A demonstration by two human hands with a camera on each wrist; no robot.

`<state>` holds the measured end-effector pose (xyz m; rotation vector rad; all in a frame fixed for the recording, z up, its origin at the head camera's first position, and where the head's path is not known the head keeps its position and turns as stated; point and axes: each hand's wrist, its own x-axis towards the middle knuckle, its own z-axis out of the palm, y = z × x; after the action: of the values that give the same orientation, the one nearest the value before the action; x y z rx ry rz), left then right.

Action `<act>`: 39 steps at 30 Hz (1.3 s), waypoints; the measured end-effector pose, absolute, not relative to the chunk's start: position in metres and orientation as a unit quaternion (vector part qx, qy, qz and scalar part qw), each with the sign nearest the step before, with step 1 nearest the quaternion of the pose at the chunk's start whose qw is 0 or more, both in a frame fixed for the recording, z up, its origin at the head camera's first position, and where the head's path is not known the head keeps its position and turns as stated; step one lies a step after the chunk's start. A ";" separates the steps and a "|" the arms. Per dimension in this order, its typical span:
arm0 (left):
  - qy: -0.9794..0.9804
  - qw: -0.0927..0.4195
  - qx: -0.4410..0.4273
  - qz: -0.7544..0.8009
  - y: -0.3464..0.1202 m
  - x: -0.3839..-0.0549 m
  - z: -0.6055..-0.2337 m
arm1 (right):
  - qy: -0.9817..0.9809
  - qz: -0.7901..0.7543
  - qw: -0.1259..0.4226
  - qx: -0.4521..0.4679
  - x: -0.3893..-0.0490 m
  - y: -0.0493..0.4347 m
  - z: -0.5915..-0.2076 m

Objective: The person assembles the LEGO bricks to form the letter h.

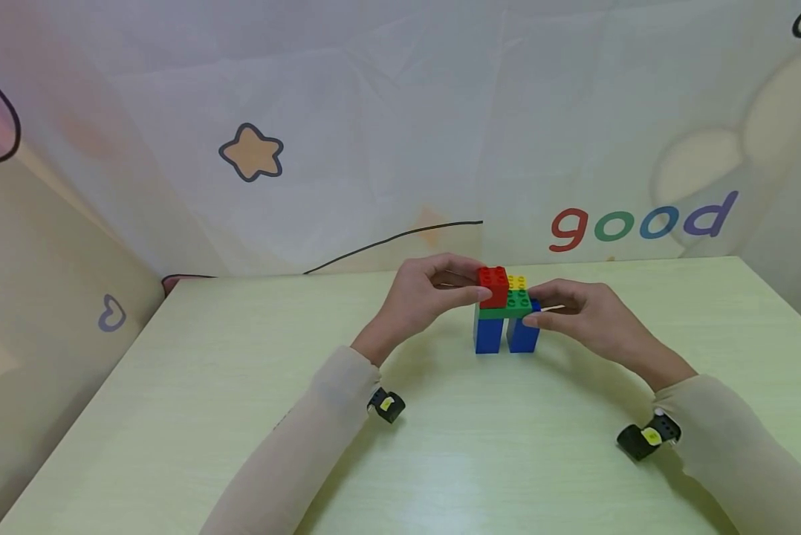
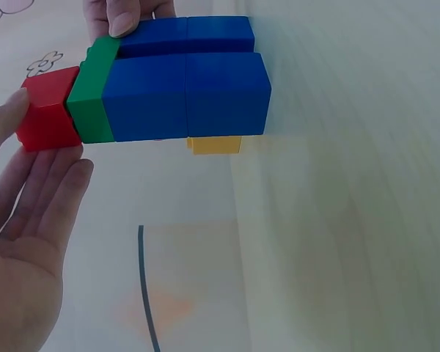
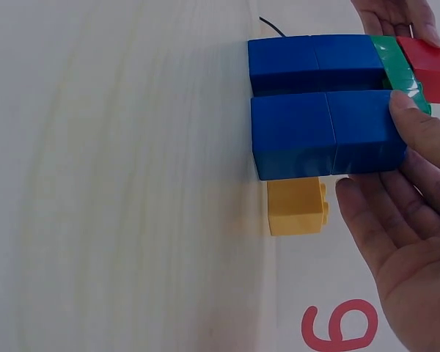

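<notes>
Two blue toy-block columns, the left one [image 1: 488,336] and the right one [image 1: 522,339], stand side by side on the table, each made of two stacked blocks. A green block [image 1: 519,303] bridges their tops. At the bridge's left end sits a red block [image 1: 493,287], which my left hand [image 1: 423,293] pinches between thumb and fingers. My right hand [image 1: 591,319] holds the upper part of the right blue column, its thumb [image 3: 418,121] close by the green block. Behind the columns is a yellow block [image 3: 296,209], partly hidden in the head view.
The pale table [image 1: 240,416] meets a printed backdrop [image 1: 374,148] just beyond the blocks. Black wristbands sit at the left cuff [image 1: 386,405] and the right cuff [image 1: 648,436].
</notes>
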<state>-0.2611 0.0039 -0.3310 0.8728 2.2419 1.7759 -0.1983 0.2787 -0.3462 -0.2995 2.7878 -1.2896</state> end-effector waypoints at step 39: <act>0.762 0.047 0.301 0.571 0.005 -0.259 -0.336 | 0.903 -0.418 0.030 -0.092 -0.197 0.278 -0.348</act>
<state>-0.2593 0.0052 -0.3359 0.9173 2.3251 1.7428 -0.1971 0.2775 -0.3484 -0.2833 2.7850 -1.2876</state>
